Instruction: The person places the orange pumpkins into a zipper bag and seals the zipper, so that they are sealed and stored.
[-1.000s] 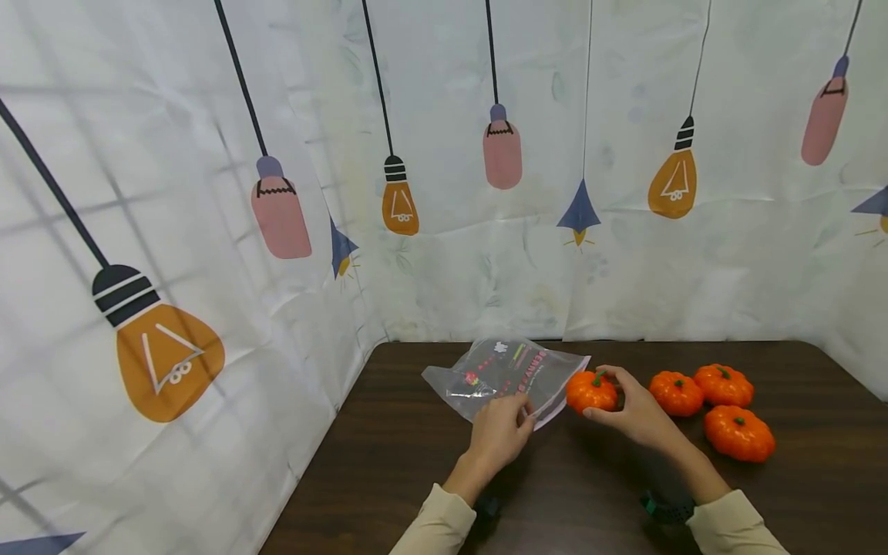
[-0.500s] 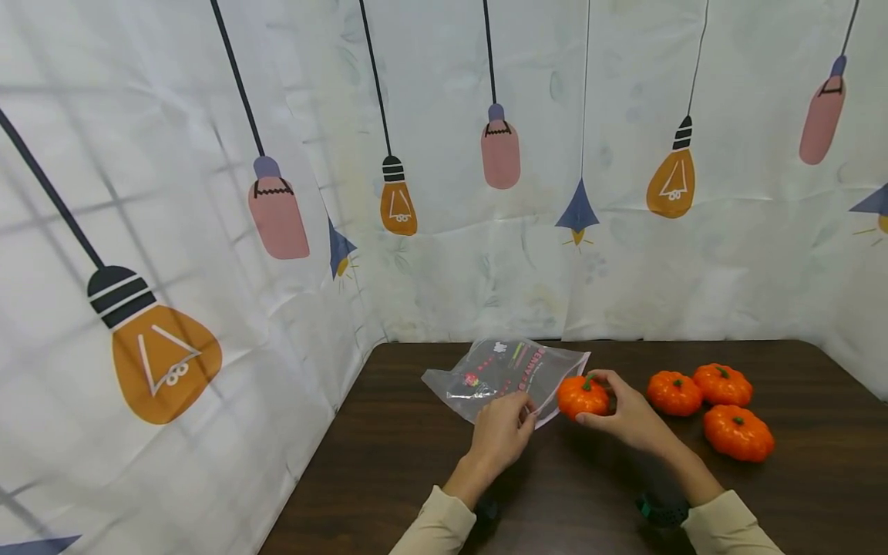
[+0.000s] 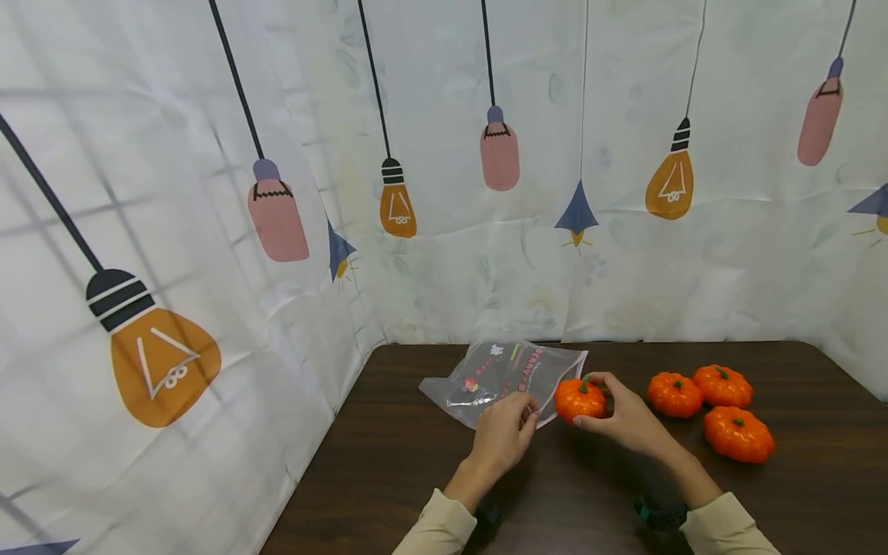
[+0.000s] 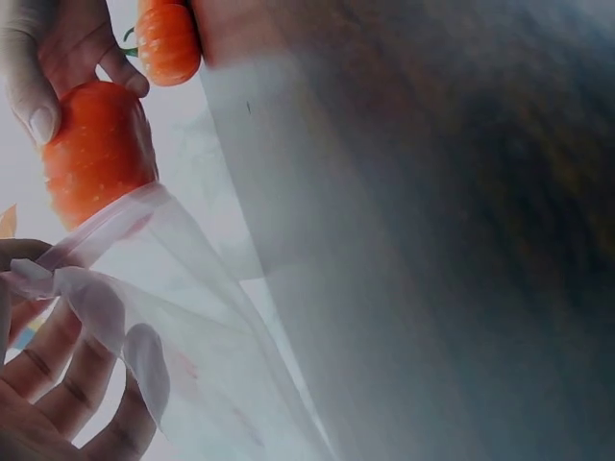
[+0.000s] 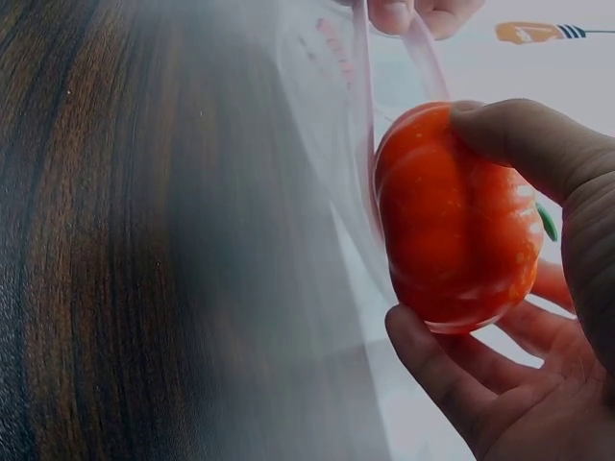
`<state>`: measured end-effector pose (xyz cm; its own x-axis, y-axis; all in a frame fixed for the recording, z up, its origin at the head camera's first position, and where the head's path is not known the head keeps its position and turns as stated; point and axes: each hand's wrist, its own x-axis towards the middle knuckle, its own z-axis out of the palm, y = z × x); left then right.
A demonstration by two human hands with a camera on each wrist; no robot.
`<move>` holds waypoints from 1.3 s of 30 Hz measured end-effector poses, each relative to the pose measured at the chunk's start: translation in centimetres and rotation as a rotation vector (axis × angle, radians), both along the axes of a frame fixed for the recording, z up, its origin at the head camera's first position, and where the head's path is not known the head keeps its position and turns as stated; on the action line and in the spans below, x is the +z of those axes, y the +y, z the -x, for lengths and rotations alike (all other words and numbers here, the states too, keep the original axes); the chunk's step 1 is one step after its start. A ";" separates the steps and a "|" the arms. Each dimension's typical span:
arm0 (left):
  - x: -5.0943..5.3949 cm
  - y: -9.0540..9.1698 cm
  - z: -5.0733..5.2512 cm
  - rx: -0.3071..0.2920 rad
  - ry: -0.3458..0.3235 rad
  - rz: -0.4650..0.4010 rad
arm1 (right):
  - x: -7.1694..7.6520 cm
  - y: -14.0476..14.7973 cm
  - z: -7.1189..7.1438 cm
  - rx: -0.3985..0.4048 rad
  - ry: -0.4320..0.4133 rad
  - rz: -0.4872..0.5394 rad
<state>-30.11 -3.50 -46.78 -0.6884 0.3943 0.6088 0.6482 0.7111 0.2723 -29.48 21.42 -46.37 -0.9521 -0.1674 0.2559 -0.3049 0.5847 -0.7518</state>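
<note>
The left hand [image 3: 501, 435] pinches the rim of a clear plastic bag [image 3: 509, 374] with pink edging and red print. In the left wrist view the bag's mouth [image 4: 106, 226] is parted, with fingers [image 4: 72, 384] behind the film. The right hand [image 3: 627, 412] grips a small orange pumpkin [image 3: 580, 399] with a green stem between thumb and fingers. That pumpkin [image 5: 461, 216] is at the bag's mouth; its far side meets the pink edge in the right wrist view. How far it is inside cannot be told.
Three more orange pumpkins stand on the right of the dark wooden table [image 3: 388, 462]: one [image 3: 674, 395] nearest the right hand, one [image 3: 723, 385] behind it, one [image 3: 739, 435] in front. A white curtain [image 3: 444, 285] printed with lamps hangs behind and at the left.
The right hand has moved left with its pumpkin, up to the bag's mouth. The left hand keeps its pinch on the rim with little movement. The other pumpkins stay where they were.
</note>
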 end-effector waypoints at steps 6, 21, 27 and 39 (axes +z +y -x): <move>-0.1 -0.1 0.0 -0.037 0.015 -0.012 | -0.1 -0.2 -0.1 0.016 0.005 0.028; 0.0 0.2 -0.4 -0.099 0.013 -0.031 | -0.2 -1.0 -0.4 -0.006 0.033 0.014; 0.0 0.4 -0.4 -0.109 0.023 -0.049 | -0.6 -1.3 -0.2 -0.036 0.054 -0.007; -0.1 0.7 -0.7 -0.128 -0.020 -0.064 | -1.8 -1.8 0.1 -0.071 0.040 -0.095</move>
